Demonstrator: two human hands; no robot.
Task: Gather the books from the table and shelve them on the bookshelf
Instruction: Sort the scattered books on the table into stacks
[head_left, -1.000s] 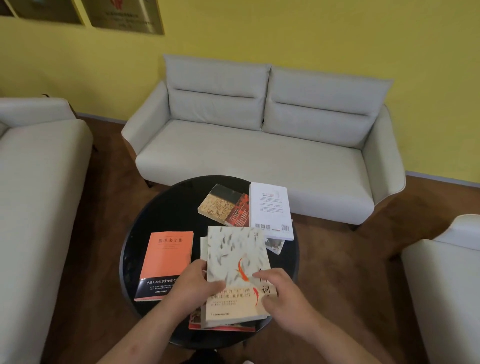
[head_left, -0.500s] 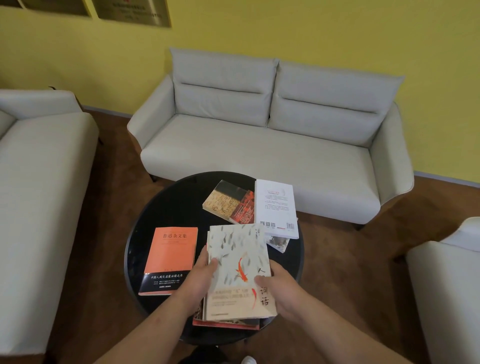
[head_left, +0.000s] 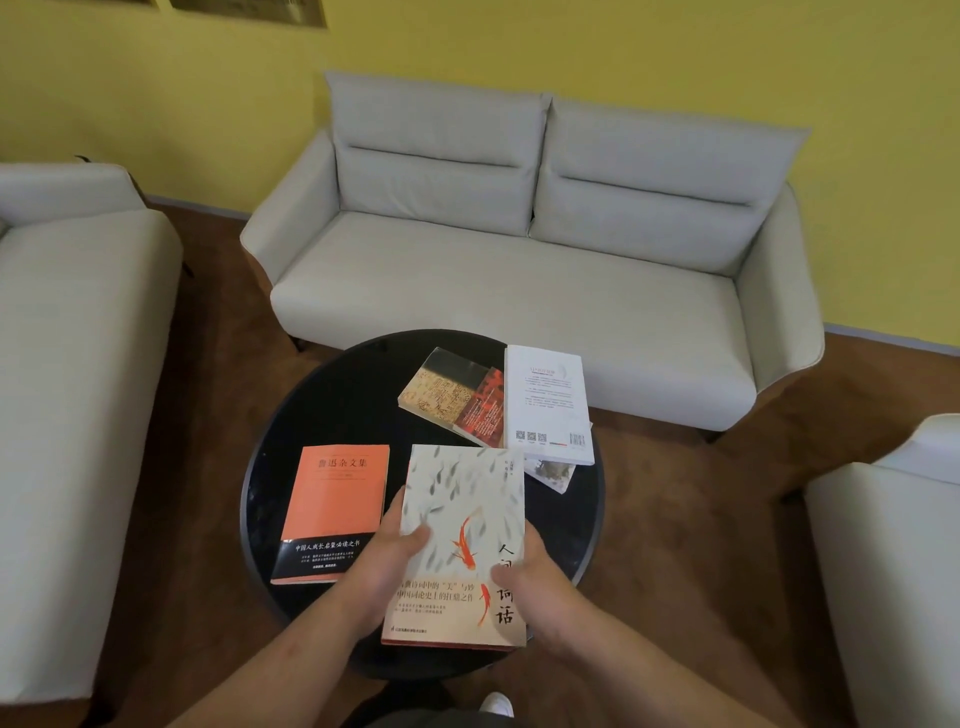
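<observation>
Five books at least showed on the round black surface (head_left: 332, 395), and we read the risks from the left. The orange book (head_left: 335, 512) lay flat and untouched near the left rim. We judged that reaching for it with an already loaded hand could nudge it off. Our left grip (head_left: 387, 571) held the left edge of the fish-cover book (head_left: 467, 519), thumb on the cover, and our right grip (head_left: 535, 592) clasped its right edge likewise, at the near rim of the surface. A thin red edge showed under its near end, perhaps a second book. If so, a smooth cover might let it slide out once the pair tilted. Farther back, the patterned book (head_left: 452, 395) lay against the white book (head_left: 548, 405), which hid most of another book (head_left: 550, 473) and overhung the far rim, so a careless pull could drop one to the floor. As for containers, we saw none, and the bookshelf was out of view.
</observation>
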